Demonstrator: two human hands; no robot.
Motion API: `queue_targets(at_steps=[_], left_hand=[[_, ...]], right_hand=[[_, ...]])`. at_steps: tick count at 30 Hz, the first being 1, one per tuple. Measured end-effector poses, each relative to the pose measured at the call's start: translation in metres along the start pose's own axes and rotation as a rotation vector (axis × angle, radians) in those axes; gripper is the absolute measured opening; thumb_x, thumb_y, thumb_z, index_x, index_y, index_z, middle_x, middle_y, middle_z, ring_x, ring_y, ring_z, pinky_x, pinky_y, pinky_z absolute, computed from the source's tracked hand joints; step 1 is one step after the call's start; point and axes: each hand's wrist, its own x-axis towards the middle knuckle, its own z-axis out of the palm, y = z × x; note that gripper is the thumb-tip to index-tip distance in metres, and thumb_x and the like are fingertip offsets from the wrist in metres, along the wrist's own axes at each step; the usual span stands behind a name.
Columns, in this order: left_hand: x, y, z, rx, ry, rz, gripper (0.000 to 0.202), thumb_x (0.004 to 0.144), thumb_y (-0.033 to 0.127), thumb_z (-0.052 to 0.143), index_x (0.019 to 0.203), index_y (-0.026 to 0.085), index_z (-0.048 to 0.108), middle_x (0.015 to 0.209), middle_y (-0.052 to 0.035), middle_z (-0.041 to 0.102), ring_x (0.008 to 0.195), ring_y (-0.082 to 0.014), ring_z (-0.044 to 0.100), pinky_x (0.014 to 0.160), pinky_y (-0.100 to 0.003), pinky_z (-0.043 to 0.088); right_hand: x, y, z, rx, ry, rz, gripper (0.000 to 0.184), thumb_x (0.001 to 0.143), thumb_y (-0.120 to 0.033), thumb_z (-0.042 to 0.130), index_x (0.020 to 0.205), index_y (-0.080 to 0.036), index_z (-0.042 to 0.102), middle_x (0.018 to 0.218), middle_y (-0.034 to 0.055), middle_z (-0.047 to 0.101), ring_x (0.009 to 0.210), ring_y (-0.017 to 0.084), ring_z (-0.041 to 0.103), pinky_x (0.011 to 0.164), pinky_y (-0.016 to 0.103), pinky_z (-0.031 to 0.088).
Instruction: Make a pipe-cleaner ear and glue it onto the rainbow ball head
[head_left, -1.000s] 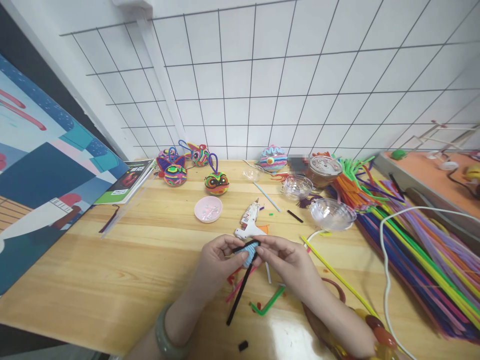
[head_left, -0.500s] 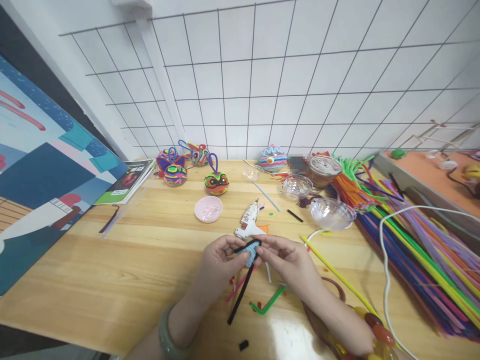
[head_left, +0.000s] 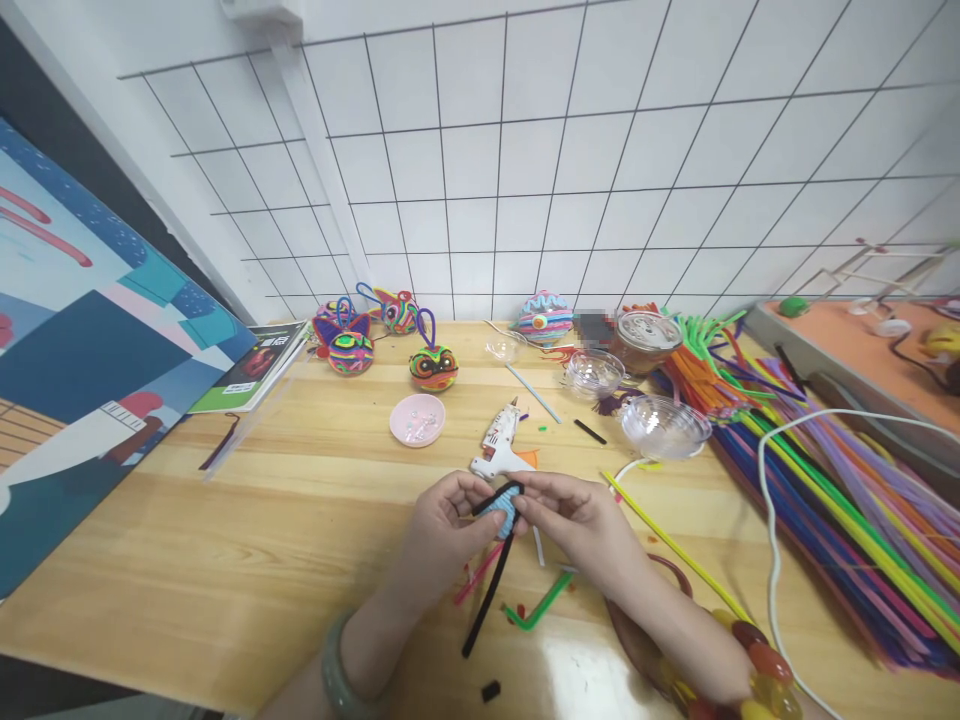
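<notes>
Low over the pale wooden table point(head_left: 225, 530), a small light-blue piece of ribbed, fuzzy material point(head_left: 504, 510), edged by a black fuzzy stem point(head_left: 489, 596), is held between the left hand point(head_left: 448, 525) and the right hand point(head_left: 576, 522). It is pinched at its left side by the left fingertips and at its right side by the right ones. The stem's long lower end is unsupported by either hand; if a pinch were relaxed, the edging could be pulled out of line, or the end caught on the bent green fuzzy stem point(head_left: 551, 600) nearby. Just beyond the fingers, the white plastic glue gun point(head_left: 495, 450) could be knocked by a forward reach; whether it is hot cannot be told.

Small shiny bits are held in the round pink dish point(head_left: 396, 420) and could be scattered by a bump. Whether anything is contained in the wide clear plastic bowl point(head_left: 636, 436) or the smaller clear plastic bowl point(head_left: 579, 384) behind it cannot be made out.
</notes>
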Motion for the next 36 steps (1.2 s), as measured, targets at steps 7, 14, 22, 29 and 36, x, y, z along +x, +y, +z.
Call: queue_targets(at_steps=[7,14,22,29,36], left_hand=[[-0.0004,-0.0008,-0.0010,-0.048,-0.062,-0.023,0.021,0.065,0.016,0.073,0.078,0.014,0.057,0.077,-0.0025,0.068,0.072,-0.0147,0.066,0.067,-0.027,0.053],[-0.0026,0.0013,0.0030,-0.022,-0.003,0.009,0.019,0.064,0.014,0.073,0.075,0.013,0.057,0.071,-0.0031,0.069,0.066,-0.0135,0.065,0.064,-0.025,0.052],[-0.0033,0.0011,0.0058,0.022,0.082,0.027,0.019,0.060,0.014,0.074,0.074,0.013,0.060,0.073,-0.0033,0.070,0.067,-0.0127,0.064,0.061,-0.022,0.052],[-0.0026,0.0015,0.0055,0.002,0.090,0.032,0.021,0.058,0.018,0.076,0.074,0.013,0.064,0.075,-0.0054,0.071,0.068,-0.0161,0.066,0.063,-0.026,0.053],[-0.0024,0.0008,0.0036,-0.036,0.075,0.027,0.023,0.058,0.019,0.077,0.077,0.014,0.066,0.077,-0.0059,0.072,0.072,-0.0175,0.066,0.067,-0.028,0.054]], right_hand=[[0.0004,-0.0009,-0.0028,-0.026,-0.011,0.018,0.027,0.073,-0.028,0.068,0.097,-0.015,0.068,0.073,0.0032,0.070,0.060,0.013,0.063,0.061,0.026,0.051],[0.0003,-0.0022,-0.0017,0.024,-0.003,0.023,0.027,0.072,-0.029,0.069,0.095,-0.016,0.069,0.072,0.0027,0.070,0.059,0.013,0.063,0.061,0.027,0.051],[0.0000,-0.0016,0.0014,0.042,0.020,0.011,0.029,0.073,-0.029,0.069,0.098,-0.015,0.068,0.067,0.0005,0.067,0.059,0.013,0.062,0.061,0.027,0.051],[-0.0012,-0.0016,0.0005,0.008,0.002,-0.035,0.028,0.075,-0.030,0.067,0.100,-0.018,0.068,0.069,0.0013,0.068,0.061,0.014,0.063,0.062,0.028,0.051],[-0.0009,-0.0039,-0.0001,-0.003,0.032,0.001,0.029,0.073,-0.032,0.068,0.098,-0.016,0.069,0.065,0.0011,0.068,0.059,0.014,0.063,0.061,0.028,0.051]])
